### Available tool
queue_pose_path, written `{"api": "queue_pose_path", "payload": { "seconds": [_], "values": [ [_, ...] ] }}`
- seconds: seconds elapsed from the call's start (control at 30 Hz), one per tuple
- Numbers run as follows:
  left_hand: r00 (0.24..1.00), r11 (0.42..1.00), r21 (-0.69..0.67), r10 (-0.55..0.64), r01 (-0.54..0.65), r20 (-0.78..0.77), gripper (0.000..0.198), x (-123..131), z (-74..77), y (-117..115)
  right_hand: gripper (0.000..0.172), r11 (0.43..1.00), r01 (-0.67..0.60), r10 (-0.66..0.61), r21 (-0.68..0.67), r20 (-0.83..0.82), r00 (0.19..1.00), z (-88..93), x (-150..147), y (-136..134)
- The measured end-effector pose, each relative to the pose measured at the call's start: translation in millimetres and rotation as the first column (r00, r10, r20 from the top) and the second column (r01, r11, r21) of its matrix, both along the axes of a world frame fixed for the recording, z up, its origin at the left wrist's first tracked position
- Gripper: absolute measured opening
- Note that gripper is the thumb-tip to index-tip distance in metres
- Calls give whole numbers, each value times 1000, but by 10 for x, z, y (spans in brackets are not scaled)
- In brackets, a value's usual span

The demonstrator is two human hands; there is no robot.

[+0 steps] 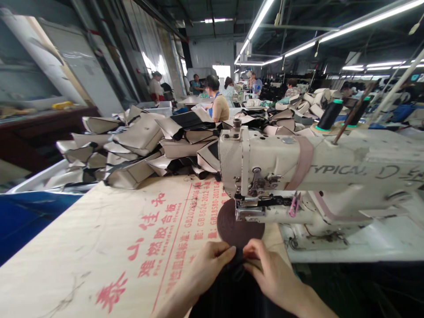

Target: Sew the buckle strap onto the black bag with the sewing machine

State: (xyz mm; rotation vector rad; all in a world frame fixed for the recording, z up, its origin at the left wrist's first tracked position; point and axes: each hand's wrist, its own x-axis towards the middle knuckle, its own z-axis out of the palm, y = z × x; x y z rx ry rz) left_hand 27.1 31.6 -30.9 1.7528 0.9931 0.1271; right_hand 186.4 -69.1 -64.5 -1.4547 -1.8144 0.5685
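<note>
While my left hand and right hand pinch dark material between them, I'm probably straightening its edge; next move likely needs even tension. Dark disc sits just beyond.

Roll on board, sewing machine right, sewn pieces heaped behind.

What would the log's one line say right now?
left hand: pinching black material | right hand: pinching same material | dark disc: just beyond hands | sewing machine: ahead, rightward | pale pieces: heaped farther back
</note>
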Motion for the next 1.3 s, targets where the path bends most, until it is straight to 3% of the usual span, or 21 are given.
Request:
{"api": "queue_pose_path", "payload": {
  "seconds": [0.13, 0.2, 0.33, 0.4, 0.5, 0.6, 0.67, 0.73, 0.83, 1.03, 1.2, 1.3],
  "values": [
    [998, 1000, -16, 26, -25, 53, 41, 30, 1, -26, 29, 980, -57, 1, 191, 281, 960, -2, 6, 12],
    [997, 999, 3, 47, -47, 55, 43, 38, 9, -66, 27, 970, -79, -2, 230, 333, 943, 0, 12, 23],
    [984, 954, 250, 148, -168, 97, 33, -59, 59, -253, 28, 967, -118, 43, 224, 314, 948, -23, 28, 11],
    [980, 890, 411, 166, -196, 109, 24, -165, 80, -377, 29, 964, -115, 43, 238, 288, 957, -50, 39, -7],
    [998, 777, 628, 7, -47, 66, 25, -315, 62, -516, 29, 960, -105, 36, 258, 255, 966, -88, 47, -30],
    [993, 580, 812, -122, 67, 5, 33, -379, -20, -537, 33, 964, -90, 29, 251, 238, 971, -95, 30, -34],
    [987, 475, 869, -143, 134, -74, 35, -380, -84, -495, 35, 968, -73, 18, 240, 225, 974, -79, 10, -26],
    [973, 448, 866, -158, 223, -168, 37, -367, -126, -437, 32, 975, -53, 6, 217, 211, 977, -55, -8, -13],
    [958, 488, 826, -189, 281, -214, 43, -346, -123, -363, 29, 980, -36, -2, 193, 192, 981, -24, -25, 3],
    [961, 611, 748, -245, 257, -130, 40, -329, -32, -288, 37, 978, -91, 36, 189, 275, 961, 10, -24, 15],
    [971, 778, 594, -236, 206, -28, 28, -300, 34, -217, 28, 984, -121, 78, 129, 298, 951, 50, -2, 65],
    [973, 842, 509, -230, 178, 39, 25, -255, 73, -175, 24, 982, -169, 139, 89, 275, 951, 41, 13, 101]
  ]
}}
